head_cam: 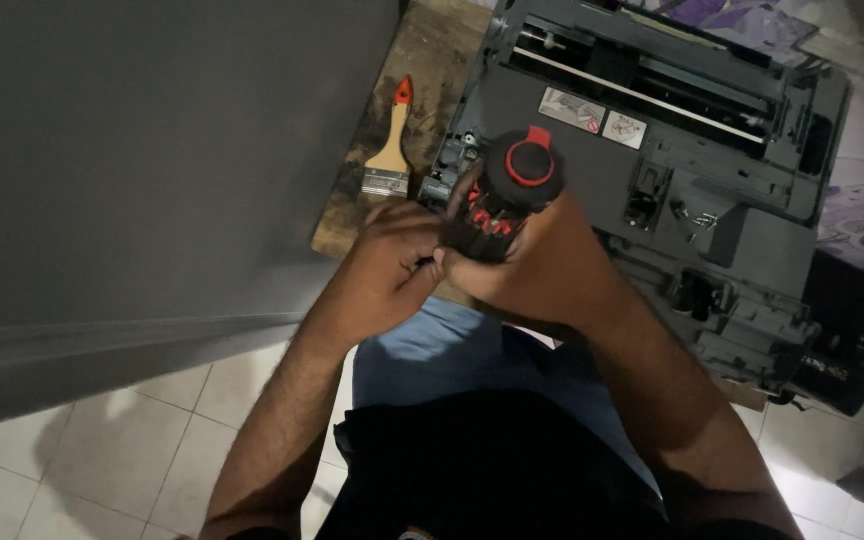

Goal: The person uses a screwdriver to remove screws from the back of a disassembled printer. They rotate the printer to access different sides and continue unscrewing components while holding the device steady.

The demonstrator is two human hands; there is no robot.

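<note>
My right hand (537,262) grips a black screwdriver handle (512,185) with a red cap ring and red bits set around its body, held upright above my lap. My left hand (392,250) pinches at the lower end of that handle, fingers closed against it. Just beyond both hands sits an opened dark grey printer (652,140) with its cover off, showing a metal rail and inner parts. Several small screws (702,218) lie on the printer's top.
A paintbrush (392,140) with a wooden handle and red tip lies on a wooden board (432,60) left of the printer. A large grey panel (152,170) fills the left side. White floor tiles (102,450) lie below. A black part (852,365) sits at the right.
</note>
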